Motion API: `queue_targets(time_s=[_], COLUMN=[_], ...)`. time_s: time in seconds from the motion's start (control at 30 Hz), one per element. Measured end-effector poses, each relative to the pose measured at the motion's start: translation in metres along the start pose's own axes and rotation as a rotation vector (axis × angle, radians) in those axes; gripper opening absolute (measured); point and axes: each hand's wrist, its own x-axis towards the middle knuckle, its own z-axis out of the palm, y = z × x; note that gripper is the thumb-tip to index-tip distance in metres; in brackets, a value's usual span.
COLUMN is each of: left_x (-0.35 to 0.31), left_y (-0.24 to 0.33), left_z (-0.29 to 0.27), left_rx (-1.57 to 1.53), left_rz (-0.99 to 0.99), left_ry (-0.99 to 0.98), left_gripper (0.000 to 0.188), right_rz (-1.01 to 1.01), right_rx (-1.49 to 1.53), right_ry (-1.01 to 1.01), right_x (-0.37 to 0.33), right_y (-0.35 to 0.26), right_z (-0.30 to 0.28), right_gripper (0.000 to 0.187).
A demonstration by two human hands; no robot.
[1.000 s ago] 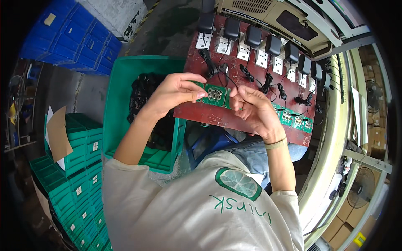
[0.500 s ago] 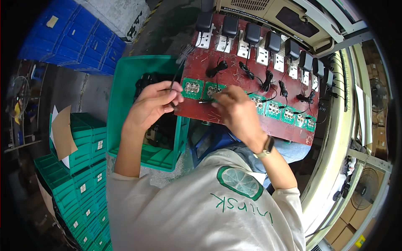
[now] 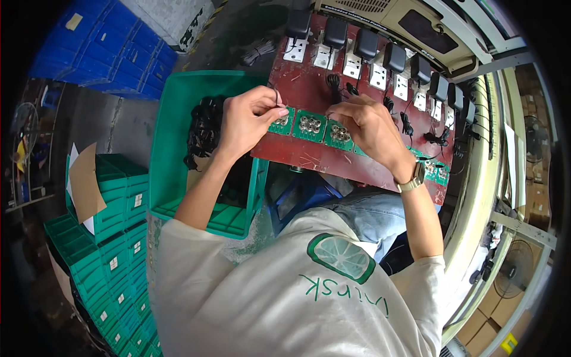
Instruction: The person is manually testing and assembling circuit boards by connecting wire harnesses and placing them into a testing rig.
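A row of green circuit boards (image 3: pixel 308 127) with round metal parts lies along the near side of a dark red board (image 3: pixel 291 150). Over the leftmost circuit board, my left hand (image 3: pixel 253 116) pinches a thin black cable (image 3: pixel 277 97). My right hand (image 3: pixel 375 128) is closed above the boards right of it, fingertips together near a board's round metal parts; what they hold is hidden. Black power adapters (image 3: pixel 336 33) sit in white sockets (image 3: pixel 322 56) along the far side. Their coiled black cables (image 3: pixel 334 85) trail toward the circuit boards.
At the left of the red board stands a green bin (image 3: pixel 169 119) holding a heap of black cables (image 3: pixel 205 128). Stacked green crates (image 3: pixel 128 196) and blue crates (image 3: pixel 113 47) are farther left. A beige equipment case (image 3: pixel 422 27) stands behind the adapters.
My left hand has moved right and up, from over the bin's edge to the leftmost circuit board. My right hand has shifted right along the row, uncovering the second and third boards.
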Motion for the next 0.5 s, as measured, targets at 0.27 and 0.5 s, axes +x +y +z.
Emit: queue_targets(time_s=[0.27,0.5], left_x=[0.010,0.001], left_y=[0.000,-0.011], left_z=[0.004,0.007], left_rx=[0.335,0.374], left_rz=[0.166,0.284], left_ry=[-0.054,-0.022], left_gripper=[0.019,0.021], right_rz=[-0.103,-0.135], right_rx=[-0.228,-0.314], right_ry=[0.076,0.057], right_x=[-0.005,0.007], right_y=[-0.001,-0.001], right_z=[0.012,0.019], right_gripper=[0.008,0.005])
